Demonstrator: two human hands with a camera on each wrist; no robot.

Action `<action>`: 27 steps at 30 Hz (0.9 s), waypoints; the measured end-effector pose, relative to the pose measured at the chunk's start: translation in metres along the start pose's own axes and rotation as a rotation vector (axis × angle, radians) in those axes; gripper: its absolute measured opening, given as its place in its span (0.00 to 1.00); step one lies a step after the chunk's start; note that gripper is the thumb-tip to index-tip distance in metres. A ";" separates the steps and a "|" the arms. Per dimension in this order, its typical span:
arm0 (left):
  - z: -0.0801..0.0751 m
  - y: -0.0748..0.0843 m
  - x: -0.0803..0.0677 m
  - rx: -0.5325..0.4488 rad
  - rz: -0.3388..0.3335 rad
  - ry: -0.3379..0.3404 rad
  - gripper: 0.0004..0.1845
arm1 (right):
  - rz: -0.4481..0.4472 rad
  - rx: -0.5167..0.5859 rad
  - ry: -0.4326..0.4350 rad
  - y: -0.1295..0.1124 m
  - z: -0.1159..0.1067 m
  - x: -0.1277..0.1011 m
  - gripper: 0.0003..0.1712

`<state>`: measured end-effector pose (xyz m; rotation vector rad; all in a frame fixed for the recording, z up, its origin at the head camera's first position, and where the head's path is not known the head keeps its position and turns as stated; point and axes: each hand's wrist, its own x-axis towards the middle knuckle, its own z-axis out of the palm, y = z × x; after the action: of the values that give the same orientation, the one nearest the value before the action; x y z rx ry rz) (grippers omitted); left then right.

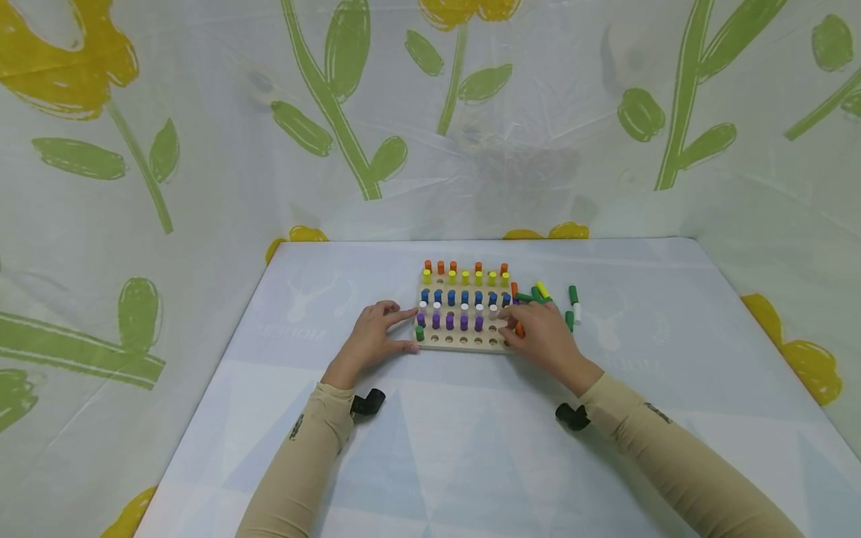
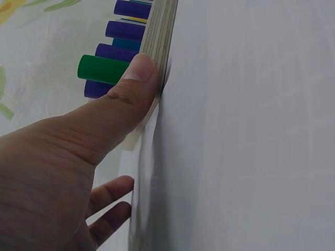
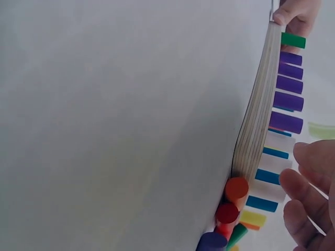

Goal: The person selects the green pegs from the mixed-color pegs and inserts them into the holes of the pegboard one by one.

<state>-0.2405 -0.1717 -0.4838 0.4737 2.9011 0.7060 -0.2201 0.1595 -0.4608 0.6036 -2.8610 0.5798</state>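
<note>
A wooden pegboard (image 1: 457, 344) on the table carries rows of coloured pegs. My left hand (image 1: 368, 332) is at its left side, thumb (image 2: 138, 73) pressed on the front corner beside a green peg (image 2: 102, 69) and index finger touching the left edge. My right hand (image 1: 546, 336) is over the board's right end, thumb and index fingertips apart, right at the white pegs (image 1: 493, 309). Purple pegs (image 3: 288, 101) stand in the row nearer me. Blue pegs (image 1: 451, 297), yellow pegs (image 1: 466, 278) and orange pegs (image 1: 440, 267) fill rows farther back. The right hand hides part of the right end.
Loose pegs lie right of the board: green pegs (image 1: 573, 294), a white peg (image 1: 576, 313) and a yellow peg (image 1: 542, 290). Close by the board's right end are orange (image 3: 236, 187), red (image 3: 226, 214) and purple (image 3: 212, 241) pegs. A flowered curtain (image 1: 430, 164) surrounds the table.
</note>
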 end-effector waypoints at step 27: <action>0.000 -0.001 0.001 0.005 0.011 0.008 0.42 | 0.056 -0.046 0.017 0.020 -0.005 -0.001 0.12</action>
<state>-0.2416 -0.1725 -0.4846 0.4894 2.9106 0.7040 -0.2268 0.1787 -0.4638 0.5113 -2.8749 0.5236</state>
